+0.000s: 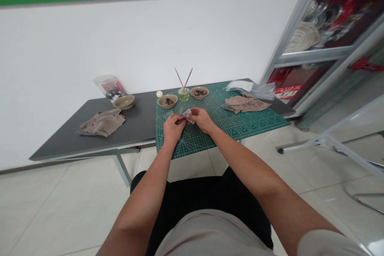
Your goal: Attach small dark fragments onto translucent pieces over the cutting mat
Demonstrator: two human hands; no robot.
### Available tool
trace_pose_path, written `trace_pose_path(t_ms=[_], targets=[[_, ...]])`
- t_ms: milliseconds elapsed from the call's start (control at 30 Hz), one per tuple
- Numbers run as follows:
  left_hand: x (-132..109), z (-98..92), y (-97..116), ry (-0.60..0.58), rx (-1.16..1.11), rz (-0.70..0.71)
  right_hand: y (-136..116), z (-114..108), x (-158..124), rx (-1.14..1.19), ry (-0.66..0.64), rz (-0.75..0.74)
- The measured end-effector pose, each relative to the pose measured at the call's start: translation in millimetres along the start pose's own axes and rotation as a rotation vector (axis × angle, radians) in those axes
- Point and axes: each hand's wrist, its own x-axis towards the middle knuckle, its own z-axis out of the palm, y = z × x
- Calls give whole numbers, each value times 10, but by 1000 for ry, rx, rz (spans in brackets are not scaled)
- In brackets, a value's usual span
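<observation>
Both of my hands meet over the green cutting mat point(222, 122), close to its front left part. A small folded grey piece, like sandpaper or cloth point(188, 115), is pinched between the thumb and fingers of my right hand point(202, 120). My left hand point(174, 127) is closed at the fingertips, right beside that piece; whatever it grips is too small and hidden to name. Flat blue-grey pieces point(168, 115) lie on the mat just behind my left hand. Beyond them stand two tan bowls, the left bowl point(162, 103) and the right bowl point(205, 96), with small dark pieces inside.
Between the bowls, a glass jar point(184, 95) of yellowish liquid holds two thin sticks. A white cap point(159, 93) is nearby. Brown cloths lie left point(103, 123) and right point(244, 103). Another bowl point(124, 102), a clear container point(110, 88) and a plastic bag point(255, 89) sit toward the back.
</observation>
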Motion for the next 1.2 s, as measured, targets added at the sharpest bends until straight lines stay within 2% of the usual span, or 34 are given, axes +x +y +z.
trace_pose_path(t_ms=[133, 300, 500, 700, 933, 1200], targets=[[-3, 0, -5, 27, -6, 17, -4, 4, 2, -6, 22, 2], [-6, 1, -5, 25, 11, 26, -13, -1, 0, -8, -12, -1], [14, 8, -39, 90, -34, 12, -20, -15, 9, -13, 27, -12], [23, -5, 21, 35, 8, -7, -53, 24, -17, -16, -27, 9], [30, -14, 24, 40, 71, 19, -64, 34, -12, -105, -135, 94], [17, -20, -3, 38, -9, 86, -91, 15, -33, -17, -118, 112]])
